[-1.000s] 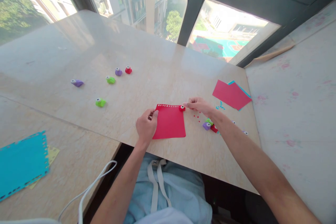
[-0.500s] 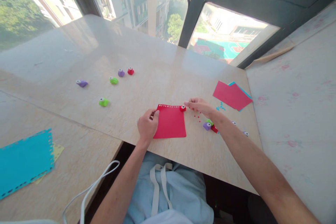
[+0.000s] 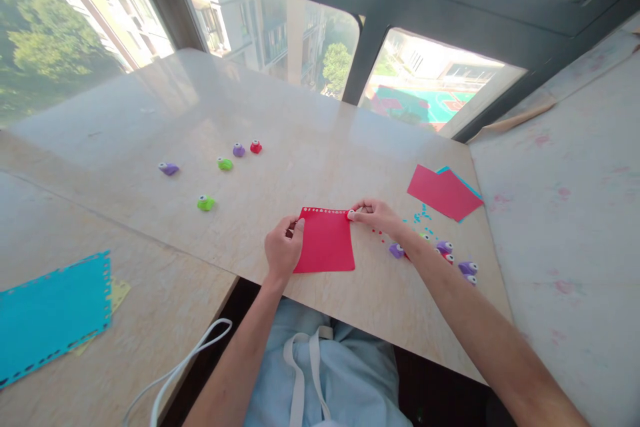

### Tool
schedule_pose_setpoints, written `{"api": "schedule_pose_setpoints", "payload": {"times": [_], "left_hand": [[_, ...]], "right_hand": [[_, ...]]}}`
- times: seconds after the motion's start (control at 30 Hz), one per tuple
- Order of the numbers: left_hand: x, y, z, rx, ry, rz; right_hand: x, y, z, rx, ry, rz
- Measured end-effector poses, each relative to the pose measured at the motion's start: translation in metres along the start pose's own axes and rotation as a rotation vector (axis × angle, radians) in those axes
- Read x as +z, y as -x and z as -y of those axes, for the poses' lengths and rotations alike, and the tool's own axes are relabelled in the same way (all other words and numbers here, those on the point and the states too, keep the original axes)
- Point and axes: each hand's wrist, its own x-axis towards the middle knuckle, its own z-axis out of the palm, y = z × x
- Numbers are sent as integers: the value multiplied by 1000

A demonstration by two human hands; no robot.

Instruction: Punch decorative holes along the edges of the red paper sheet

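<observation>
A red sheet of paper (image 3: 327, 243) lies in front of me, with a row of small punched holes along its far edge. My left hand (image 3: 285, 247) is closed on the sheet's left edge, thumb on top. At the far right corner sits a small red craft punch (image 3: 351, 215) with a white button on top. My right hand (image 3: 374, 215) grips this punch, its thumb at the button. Tiny red paper bits (image 3: 379, 235) are scattered just right of the sheet.
Several purple, green and red punches stand at the left, including a green one (image 3: 205, 203); more, like a purple one (image 3: 397, 250), lie under my right forearm. Red and blue sheets (image 3: 443, 190) are at the right. A blue sheet (image 3: 55, 313) with punched edges and a white cable (image 3: 193, 350) are at left.
My right hand has moved left onto the red punch and closed on it; before, its fingers were beside it. The view has tilted up slightly. My left hand keeps its hold.
</observation>
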Motion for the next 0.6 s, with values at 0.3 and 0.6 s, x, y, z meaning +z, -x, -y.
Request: {"api": "schedule_pose_setpoints", "payload": {"times": [0.3, 0.6], "left_hand": [[0, -1, 1, 1, -29, -1], [-1, -2, 2, -7, -30, 16]], "right_hand": [[1, -1, -4, -38, -4, -63], [-8, 8, -9, -120, 107, -164]]}}
